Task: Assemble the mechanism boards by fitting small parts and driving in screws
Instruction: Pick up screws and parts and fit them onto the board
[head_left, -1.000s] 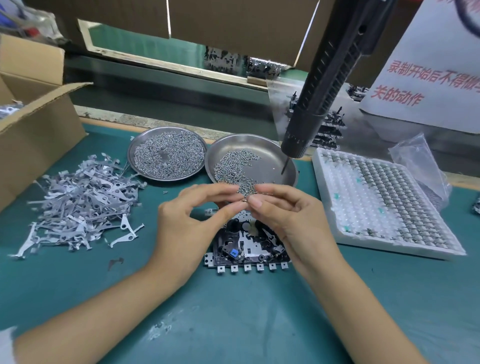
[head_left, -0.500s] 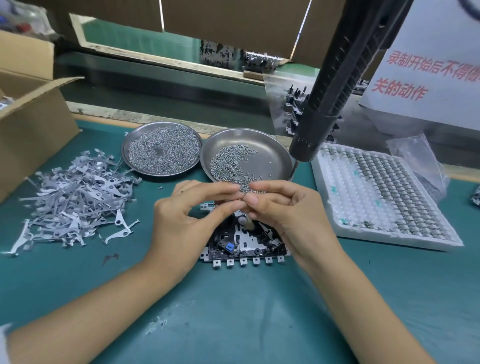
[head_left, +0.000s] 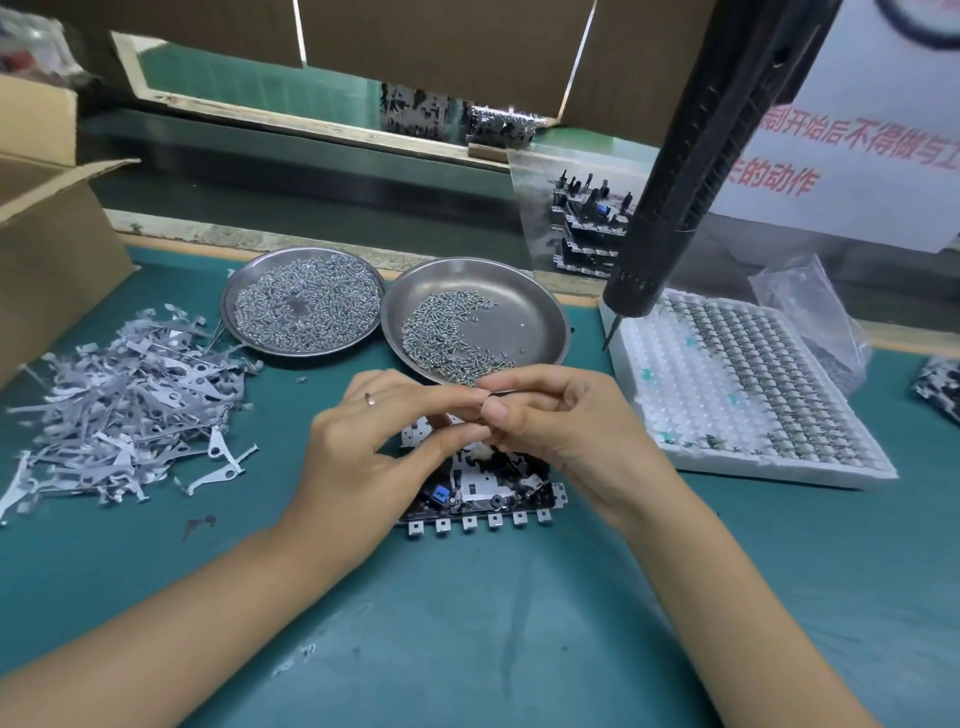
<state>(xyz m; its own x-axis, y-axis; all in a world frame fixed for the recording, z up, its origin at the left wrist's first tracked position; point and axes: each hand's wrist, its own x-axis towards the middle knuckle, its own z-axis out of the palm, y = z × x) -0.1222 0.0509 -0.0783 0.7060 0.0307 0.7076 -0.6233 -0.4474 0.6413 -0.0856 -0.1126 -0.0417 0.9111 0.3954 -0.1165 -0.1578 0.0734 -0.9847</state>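
Hands meet at centre of the head view, above the green mat (head_left: 467, 649). Left hand (head_left: 363, 452) has fingers curled, thumb and forefinger tips drawn together in a narrow pinch; ring on one finger. Right hand (head_left: 561, 431) likewise curled, thumb and forefinger closed to a narrow pinch, tips touching those of the left. Something small and dark sits between the four fingertips; too small to tell what it is.

Mechanism board (head_left: 483, 493) lies flat on the mat directly beneath both hands, its far half hidden by them. Row of square metal tabs along its near edge, blue part toward its left end. Board lies at 6 o'clock from the fingertips, close under them.

Dish of screws (head_left: 540, 312) at 12 o'clock from the hands, near rim just behind the right fingertips. Second dish (head_left: 244, 291), fuller, at 11 o'clock, touching the first. Pile of flat metal levers (head_left: 119, 405) at 9 o'clock, well apart from the left hand. White tray of small parts (head_left: 779, 467) at 3 o'clock, near the right hand. Black electric screwdriver (head_left: 691, 171) hangs at 1 o'clock, tip above the tray's left edge. Cardboard box (head_left: 47, 249) at 10 o'clock.
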